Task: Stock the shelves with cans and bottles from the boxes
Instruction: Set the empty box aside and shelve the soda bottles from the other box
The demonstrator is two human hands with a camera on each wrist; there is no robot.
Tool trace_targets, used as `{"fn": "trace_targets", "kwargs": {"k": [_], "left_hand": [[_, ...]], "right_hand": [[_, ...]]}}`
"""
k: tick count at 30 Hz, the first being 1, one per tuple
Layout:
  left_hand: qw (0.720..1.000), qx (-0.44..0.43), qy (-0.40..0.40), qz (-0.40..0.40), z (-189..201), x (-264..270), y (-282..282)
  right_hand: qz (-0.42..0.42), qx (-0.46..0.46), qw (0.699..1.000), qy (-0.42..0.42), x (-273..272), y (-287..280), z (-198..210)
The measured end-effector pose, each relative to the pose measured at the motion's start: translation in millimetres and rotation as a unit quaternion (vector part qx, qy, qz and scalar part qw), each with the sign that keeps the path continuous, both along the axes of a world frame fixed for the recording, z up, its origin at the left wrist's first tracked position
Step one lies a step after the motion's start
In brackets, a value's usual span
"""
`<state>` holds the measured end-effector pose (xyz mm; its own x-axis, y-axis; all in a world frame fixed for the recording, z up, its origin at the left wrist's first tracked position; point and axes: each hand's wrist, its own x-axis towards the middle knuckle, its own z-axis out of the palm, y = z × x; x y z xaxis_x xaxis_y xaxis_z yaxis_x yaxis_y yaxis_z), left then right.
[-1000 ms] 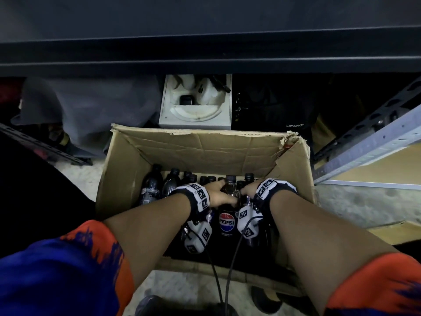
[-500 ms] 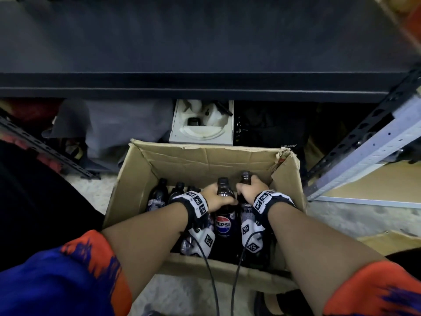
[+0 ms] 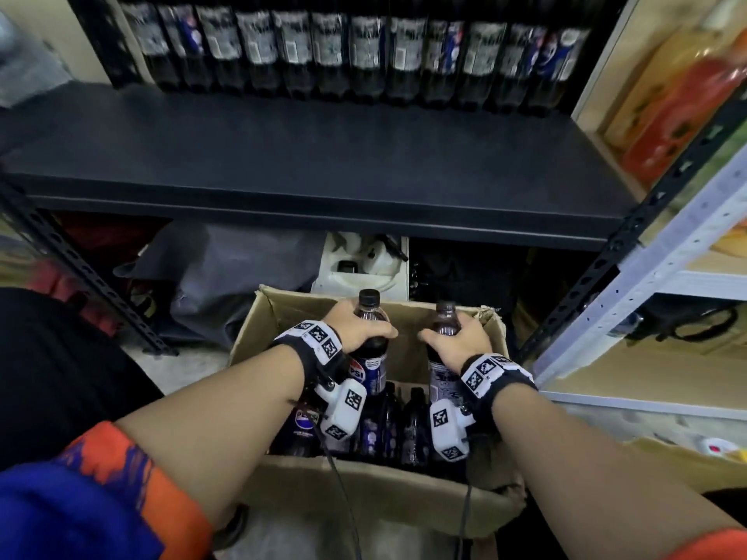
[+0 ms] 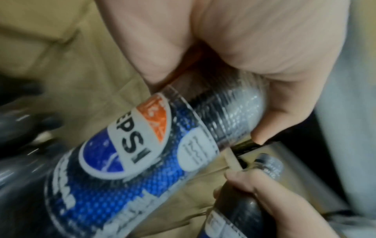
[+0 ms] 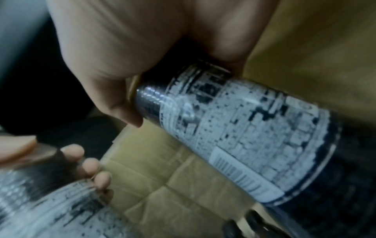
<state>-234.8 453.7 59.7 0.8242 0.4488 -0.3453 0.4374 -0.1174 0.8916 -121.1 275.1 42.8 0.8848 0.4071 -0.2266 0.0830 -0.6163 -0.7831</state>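
1. Bottles, one per hand: left hand [image 3: 355,325] is wrapped round the upper body of a Pepsi bottle [image 3: 370,349], right hand [image 3: 458,341] is wrapped the same way round a second bottle [image 3: 442,365]
2. both are upright, side by side but apart, raised above the box [image 3: 364,491], caps poking up past the fingers
3. left wrist cam shows the Pepsi logo facing out, right wrist cam shows that bottle's barcode side
4. more bottles [image 3: 404,426] stand in the box right under the hands
5. dark shelf [image 3: 323,163] is above and beyond the box, with a row of bottles [image 3: 364,46] lined up at its back
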Motion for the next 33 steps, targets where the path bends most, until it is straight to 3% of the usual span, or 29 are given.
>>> {"fn": "trace_targets", "kwargs": {"k": [8, 14, 19, 26, 33], "left_hand": [[0.988, 0.023, -0.137, -0.071, 112.1, -8.8, 19.0], [0.961, 0.021, -0.265, -0.077, 202.6, -14.0, 37.0], [0.944, -0.007, -0.321, -0.073, 258.6, -6.8, 51.7], [0.927, 0.020, -0.366, -0.080, 297.1, 30.7, 72.7], [0.918, 0.056, -0.384, -0.083, 298.9, 66.3, 90.4]], "right_hand": [[0.072, 0.178, 0.980, -0.058, -10.1, 9.0, 107.6], [0.126, 0.337, 0.931, -0.064, -10.2, 23.4, 214.9], [0.157, 0.393, 0.904, -0.063, 5.2, 35.6, 276.8], [0.164, 0.433, 0.883, -0.074, 46.5, 64.5, 305.1], [0.176, 0.439, 0.877, -0.087, 76.0, 97.3, 301.4]]}}
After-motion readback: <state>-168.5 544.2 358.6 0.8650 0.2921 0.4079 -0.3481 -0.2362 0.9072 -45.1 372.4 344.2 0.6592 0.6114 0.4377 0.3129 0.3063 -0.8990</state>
